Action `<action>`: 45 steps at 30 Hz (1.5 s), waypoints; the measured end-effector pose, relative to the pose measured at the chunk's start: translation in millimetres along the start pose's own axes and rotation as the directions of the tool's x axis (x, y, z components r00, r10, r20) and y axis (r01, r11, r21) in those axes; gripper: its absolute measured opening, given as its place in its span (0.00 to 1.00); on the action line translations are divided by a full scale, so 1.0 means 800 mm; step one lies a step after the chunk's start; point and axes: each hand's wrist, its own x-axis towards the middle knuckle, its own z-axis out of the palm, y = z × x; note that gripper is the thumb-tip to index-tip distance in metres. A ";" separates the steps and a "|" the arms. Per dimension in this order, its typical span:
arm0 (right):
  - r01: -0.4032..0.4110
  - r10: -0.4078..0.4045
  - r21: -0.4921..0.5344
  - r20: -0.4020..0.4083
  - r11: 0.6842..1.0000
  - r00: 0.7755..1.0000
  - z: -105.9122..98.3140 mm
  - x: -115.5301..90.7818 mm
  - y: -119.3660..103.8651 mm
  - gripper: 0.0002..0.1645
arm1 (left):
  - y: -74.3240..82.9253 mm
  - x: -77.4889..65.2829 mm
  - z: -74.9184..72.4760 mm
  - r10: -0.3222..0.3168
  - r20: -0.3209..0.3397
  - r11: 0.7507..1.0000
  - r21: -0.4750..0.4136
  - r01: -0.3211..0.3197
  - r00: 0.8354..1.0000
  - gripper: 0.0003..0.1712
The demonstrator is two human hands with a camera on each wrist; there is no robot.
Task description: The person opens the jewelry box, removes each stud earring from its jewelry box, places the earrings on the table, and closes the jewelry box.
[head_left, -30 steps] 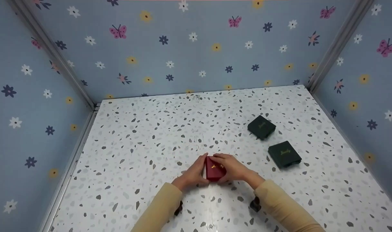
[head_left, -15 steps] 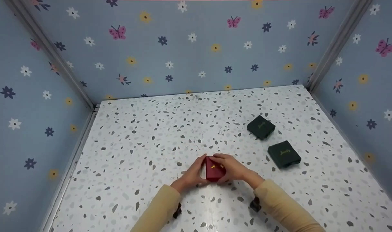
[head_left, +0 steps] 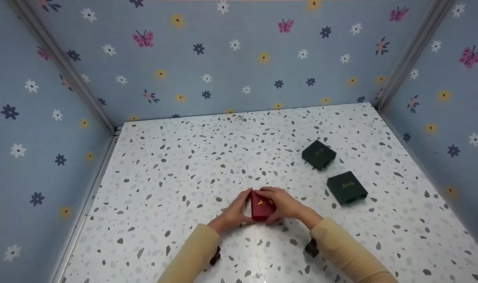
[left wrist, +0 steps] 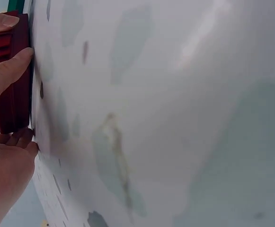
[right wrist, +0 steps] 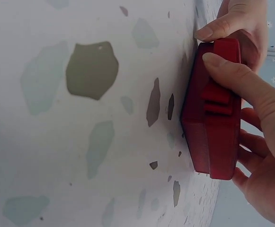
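A small red jewelry box with gold marks on its lid rests on the speckled table in front of me. My left hand spans its left side, thumb at the near corner and fingertips at the far one. My right hand holds it from the right, covering part of the lid. Seen from the right wrist, the red box has a folded, bow-like raised part on its near side, and my right thumb presses on that side. In the left wrist view, the box shows at the left edge.
Two dark green boxes with gold lettering lie to the right, one farther back and one nearer. Blue walls with flowers and butterflies enclose the table at the back and both sides.
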 end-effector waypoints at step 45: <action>0.007 -0.001 0.116 -0.052 0.993 0.999 0.001 -0.001 0.006 0.54 | -0.004 0.000 0.002 0.018 -0.025 1.000 -0.015 -0.019 1.000 0.55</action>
